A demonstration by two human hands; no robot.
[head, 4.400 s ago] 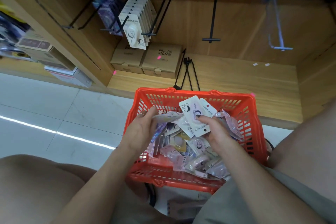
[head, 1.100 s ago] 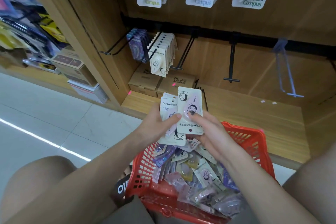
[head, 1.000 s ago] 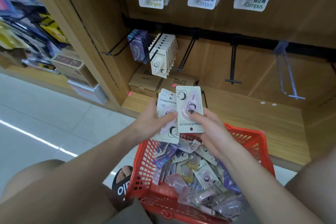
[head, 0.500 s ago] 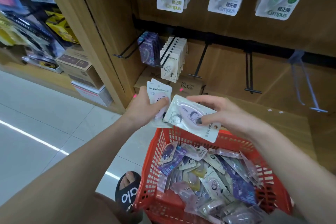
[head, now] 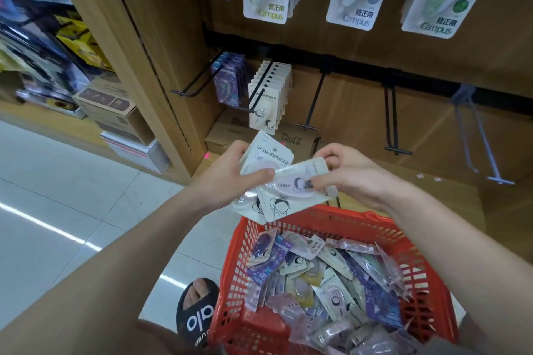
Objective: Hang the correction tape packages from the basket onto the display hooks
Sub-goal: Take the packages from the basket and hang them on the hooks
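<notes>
The left hand (head: 227, 179) is gripping a small stack of white correction tape packages (head: 266, 153), thumb pressing across the front. The right hand (head: 350, 174) is pinching a single package (head: 291, 193) by its end, holding it tilted and overlapping the stack, above the far rim of the red basket (head: 427, 291). More packages (head: 323, 282) are lying heaped inside the basket. On the lower rail, white packages (head: 266, 101) and purple ones (head: 227, 81) are hanging on the left hooks, while a black hook (head: 310, 112) beside them is standing bare. A sandalled foot (head: 199, 308) is resting on the floor by the basket's near left corner.
</notes>
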